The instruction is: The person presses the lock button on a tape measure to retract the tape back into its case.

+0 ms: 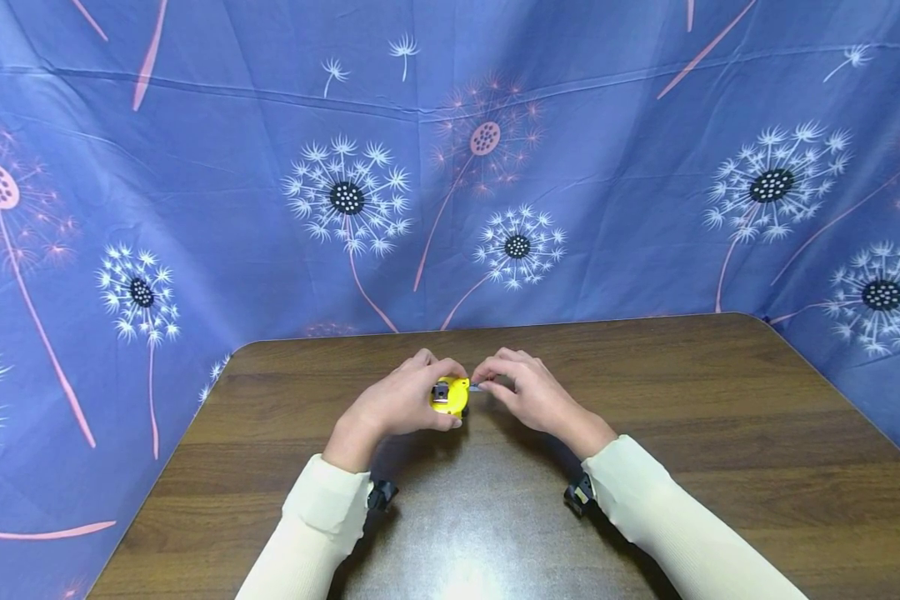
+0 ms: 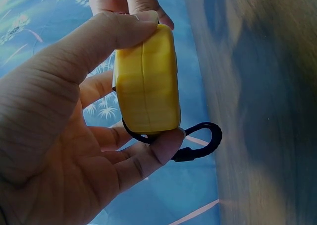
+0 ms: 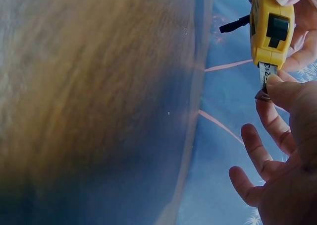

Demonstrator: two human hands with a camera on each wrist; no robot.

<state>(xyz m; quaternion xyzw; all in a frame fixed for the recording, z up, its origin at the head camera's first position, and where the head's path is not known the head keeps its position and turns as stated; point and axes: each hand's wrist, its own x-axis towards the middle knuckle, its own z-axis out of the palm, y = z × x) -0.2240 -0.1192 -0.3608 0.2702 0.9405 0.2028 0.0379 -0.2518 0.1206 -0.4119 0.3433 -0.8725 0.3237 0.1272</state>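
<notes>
A yellow tape measure (image 1: 453, 398) is held above the table between both hands. My left hand (image 1: 405, 396) grips its case, thumb on one edge and fingertips on the opposite one. In the left wrist view the smooth back of the tape measure (image 2: 148, 81) faces the camera, and a black cord loop (image 2: 213, 138) hangs from it. My right hand (image 1: 528, 390) pinches the end of the short pulled-out blade (image 1: 476, 387) between thumb and index finger. Printed numbers show on that blade (image 3: 267, 70) in the right wrist view, below a black lock button (image 3: 278, 28).
The brown wooden table (image 1: 690, 400) has rounded far corners. Behind and beside it hangs a blue cloth (image 1: 607, 167) with dandelion prints. Black wrist straps with cameras sit under both cream sleeves (image 1: 330, 508).
</notes>
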